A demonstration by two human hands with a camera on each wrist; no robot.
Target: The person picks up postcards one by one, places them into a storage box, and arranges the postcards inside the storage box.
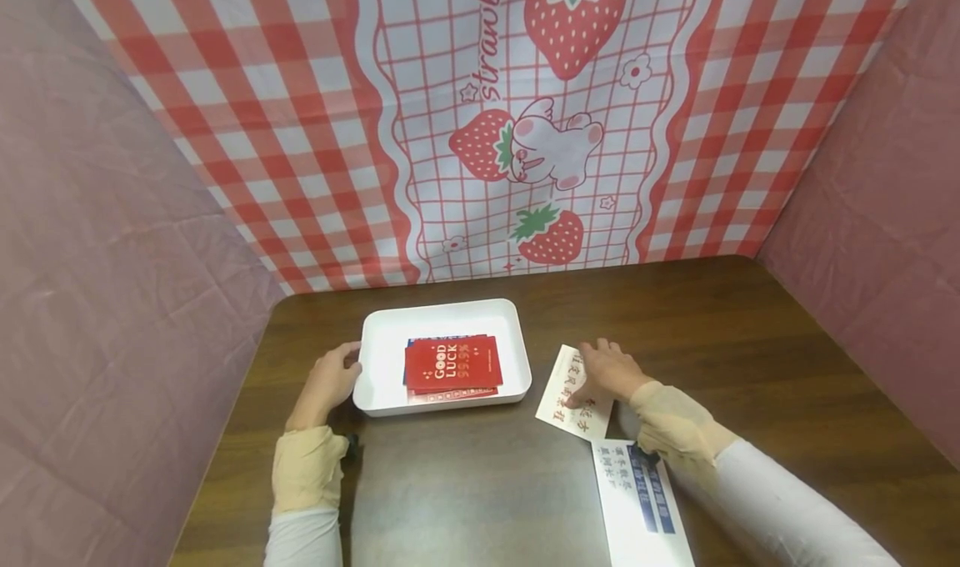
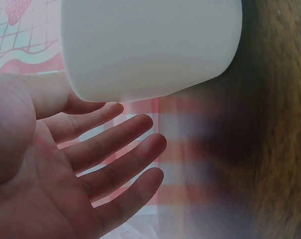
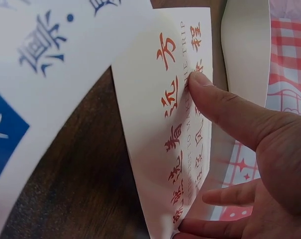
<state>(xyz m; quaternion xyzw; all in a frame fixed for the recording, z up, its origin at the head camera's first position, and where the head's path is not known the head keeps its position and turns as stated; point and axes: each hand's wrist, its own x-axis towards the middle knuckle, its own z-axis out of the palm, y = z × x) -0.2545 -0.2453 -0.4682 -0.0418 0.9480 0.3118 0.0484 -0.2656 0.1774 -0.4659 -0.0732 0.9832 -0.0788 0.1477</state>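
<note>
A white tray [image 1: 365, 383] holds a small pile of printed cards, topped by a red "GOOD LUCK" card [image 1: 454, 362]. At the tray's left end is my left hand [image 1: 333, 382], its thumb against the tray wall [image 2: 150, 47] and its other fingers spread, fairly straight. My right hand [image 1: 611, 371] holds a cream card [image 1: 557, 398] with red characters, right of the tray. In the right wrist view the thumb lies across the cream card's face [image 3: 145, 119], while fingertips meet its edge. Below it lies a white card [image 1: 622, 500] with blue blocks, partly under the right wrist.
The brown wooden table [image 1: 697, 317] has a greyish area [image 1: 465, 484] in front of the tray. A red-and-white checked cloth [image 1: 315, 117] with strawberries hangs along the back edge. Pink cloth [image 1: 112, 258] stands at both sides.
</note>
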